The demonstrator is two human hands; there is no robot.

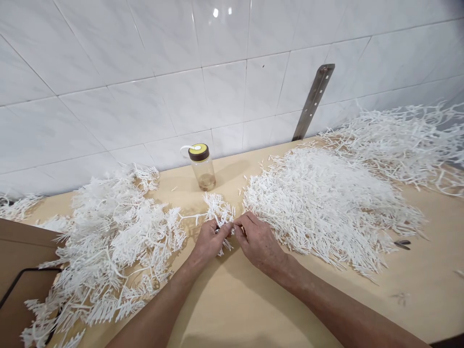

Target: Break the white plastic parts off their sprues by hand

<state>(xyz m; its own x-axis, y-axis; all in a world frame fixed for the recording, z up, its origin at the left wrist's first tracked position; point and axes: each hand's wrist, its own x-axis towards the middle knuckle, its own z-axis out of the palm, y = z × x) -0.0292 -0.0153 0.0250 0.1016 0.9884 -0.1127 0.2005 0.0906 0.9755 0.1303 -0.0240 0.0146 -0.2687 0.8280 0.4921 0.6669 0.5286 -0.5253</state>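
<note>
My left hand (213, 240) is closed on a white, branched sprig (219, 207) that looks like plastic, held just above the table. Its thin twigs stick out beyond the fingers, and one long stem reaches to the left. Right beside it, my right hand (258, 240) pinches at the sprig's edge with thumb and forefinger, the fingertips of both hands almost meeting. What exactly lies between the right fingertips is too small to make out. To the left spreads a tangled heap of similar white sprigs (134, 237). On the right lies a broad pile of short, loose white pieces (319, 208).
A clear bottle (203, 173) with a dark and yellow lid stands behind my hands. Farther right are long bare white stems (402, 140) and a metal strip (313, 102) leaning on the tiled wall. A cardboard box (25, 256) borders the light wooden table (232, 309) at left.
</note>
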